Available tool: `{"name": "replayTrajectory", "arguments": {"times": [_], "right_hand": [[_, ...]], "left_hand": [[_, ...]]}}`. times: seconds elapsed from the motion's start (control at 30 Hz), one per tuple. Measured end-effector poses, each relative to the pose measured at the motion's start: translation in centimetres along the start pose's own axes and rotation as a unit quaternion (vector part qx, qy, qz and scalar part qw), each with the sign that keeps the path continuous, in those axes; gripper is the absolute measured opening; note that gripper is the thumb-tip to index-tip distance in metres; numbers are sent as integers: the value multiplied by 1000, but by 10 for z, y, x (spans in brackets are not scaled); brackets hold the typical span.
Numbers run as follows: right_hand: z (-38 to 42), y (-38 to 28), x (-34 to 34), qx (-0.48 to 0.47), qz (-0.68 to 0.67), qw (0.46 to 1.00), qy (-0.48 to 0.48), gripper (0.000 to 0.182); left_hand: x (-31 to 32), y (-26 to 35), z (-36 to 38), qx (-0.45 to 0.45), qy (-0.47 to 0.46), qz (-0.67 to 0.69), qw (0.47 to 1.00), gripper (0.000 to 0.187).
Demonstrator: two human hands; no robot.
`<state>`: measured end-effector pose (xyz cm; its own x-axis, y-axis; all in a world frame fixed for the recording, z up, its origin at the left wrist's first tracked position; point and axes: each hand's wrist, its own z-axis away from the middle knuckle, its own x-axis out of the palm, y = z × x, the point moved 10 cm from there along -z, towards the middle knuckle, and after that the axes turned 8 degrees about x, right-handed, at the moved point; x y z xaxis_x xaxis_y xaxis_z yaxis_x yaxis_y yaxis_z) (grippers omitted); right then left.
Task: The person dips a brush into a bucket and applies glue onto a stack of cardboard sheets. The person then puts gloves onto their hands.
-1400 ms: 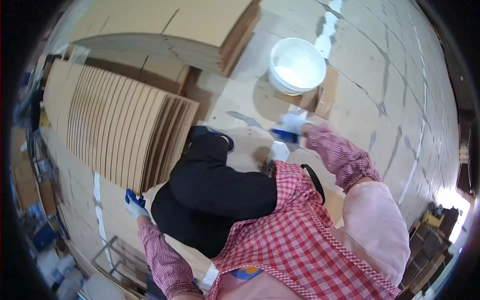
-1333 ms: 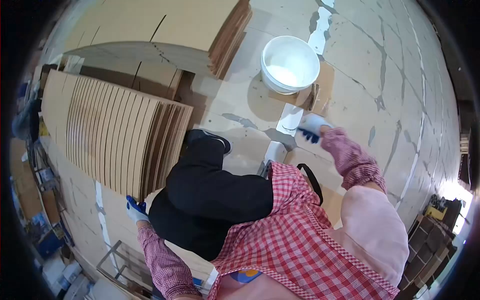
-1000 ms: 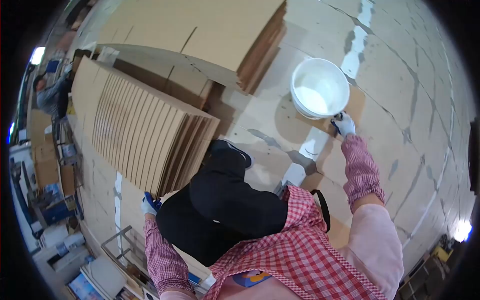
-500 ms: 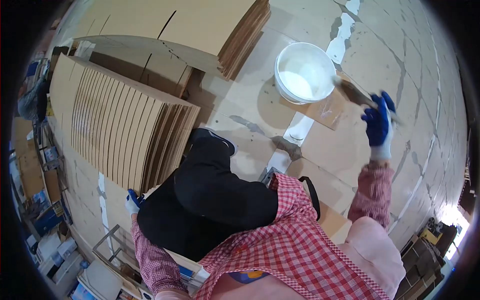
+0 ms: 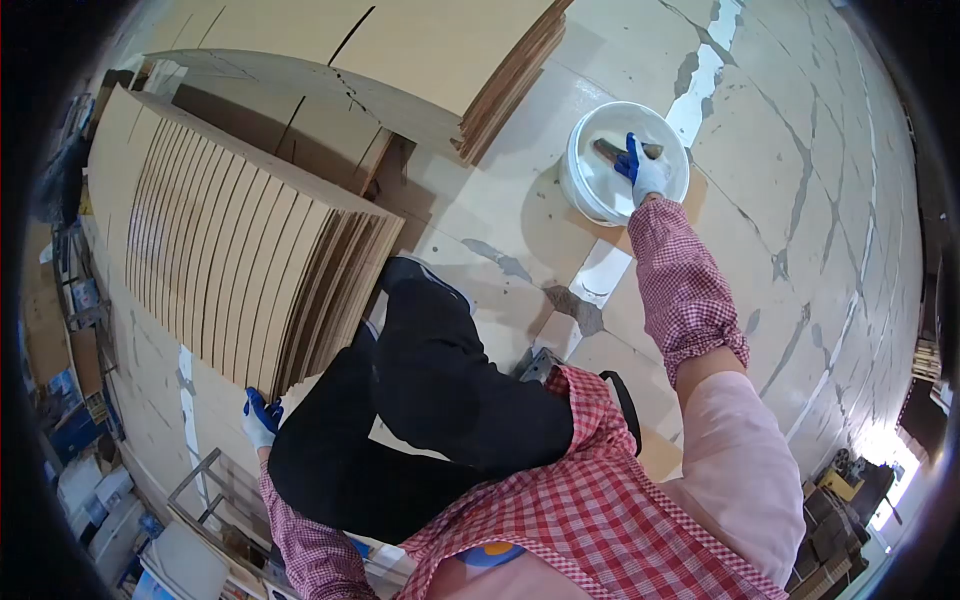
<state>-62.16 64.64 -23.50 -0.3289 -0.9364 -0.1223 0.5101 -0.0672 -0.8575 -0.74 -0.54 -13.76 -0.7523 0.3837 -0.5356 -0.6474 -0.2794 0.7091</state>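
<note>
My right hand point(image 5: 645, 172), in a blue and white work glove, is closed around a brush point(image 5: 609, 152) with a brownish handle. It reaches into a white bucket point(image 5: 577, 185) that holds white liquid; the bristles are hard to make out. At the lower left, my left hand point(image 5: 261, 418), gloved the same way, has its fingers closed at the near corner of a fanned stack of cardboard sheets point(image 5: 225, 250). How many sheets it grips is hidden.
Another cardboard stack point(image 5: 420, 60) lies behind the fanned one. Under the bucket is a brown cardboard piece point(image 5: 697, 196). A metal frame point(image 5: 196, 478) stands at lower left. White and grey patches mark the tiled floor point(image 5: 745, 260). Boxes point(image 5: 825, 535) are piled at lower right.
My right hand has moved left with the brush, from beside the bucket to inside it. My left hand stays at the stack's corner. The view has shifted slightly.
</note>
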Motion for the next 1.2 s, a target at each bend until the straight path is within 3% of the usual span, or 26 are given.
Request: {"name": "replayTrajectory", "arguments": {"times": [0.13, 0.27, 0.37, 0.4, 0.5, 0.53, 0.63, 0.8, 0.87, 0.9, 0.93, 0.97, 1.0, 1.07, 1.1, 1.13, 1.17, 1.2], "right_hand": [[-20, 0, -12, -63, 84, 994, -19, 36], [57, -68, -33, -22, 36, 997, -61, 34], [66, -96, -68, -60, -160, 980, -104, 32], [67, -100, -76, -66, -164, 979, -103, 32], [64, -95, -102, -57, -353, 929, -101, 29], [55, -88, -107, -61, -357, 927, -104, 29], [26, -36, -107, 56, -460, 882, -91, 28], [52, -27, -89, 88, -538, 837, -45, 29], [60, -56, -66, 43, -500, 851, -155, 26], [29, -68, -66, 14, -486, 859, -162, 22], [111, -128, -14, -12, -510, 757, -408, 21], [153, -163, 18, -79, -420, 731, -532, 26], [175, -169, 40, -11, -463, 747, -478, 38], [252, -200, 112, 35, -369, 647, -666, 37], [293, -216, 146, 49, -344, 637, -688, 37], [344, -221, 178, 23, -267, 663, -699, 39], [399, -214, 207, -12, -195, 681, -705, 40], [436, -198, 234, -56, -191, 742, -640, 40]], "left_hand": [[3, 4, -1, 13, -10, -3, 1000, 41], [1, 0, -6, 23, -1, -9, 1000, 41], [0, -1, -15, 43, -8, -39, 998, 41], [2, -2, -17, 48, -11, -36, 998, 41], [5, 4, -11, 58, 11, 9, 998, 43], [7, 9, -8, 63, 11, 14, 998, 43], [13, 18, 0, 55, -1, -13, 998, 43], [13, 14, -13, 47, -31, -5, 998, 42], [25, 2, -20, 27, -140, 61, 988, 36], [44, -6, -25, 42, -260, 193, 945, 35], [42, 0, -30, 74, -358, 318, 875, 34], [5, 6, -36, 98, -103, 280, 950, 37], [-25, 38, -1, 141, 83, 218, 962, 41], [-43, 43, -24, 142, 59, 123, 980, 43], [-41, 71, -2, 153, 38, 57, 986, 47], [-44, 60, -56, 243, 90, -94, 961, 51], [-43, 75, -35, 190, 85, -67, 976, 52], [-33, 95, -16, 138, 73, -37, 987, 54]]}}
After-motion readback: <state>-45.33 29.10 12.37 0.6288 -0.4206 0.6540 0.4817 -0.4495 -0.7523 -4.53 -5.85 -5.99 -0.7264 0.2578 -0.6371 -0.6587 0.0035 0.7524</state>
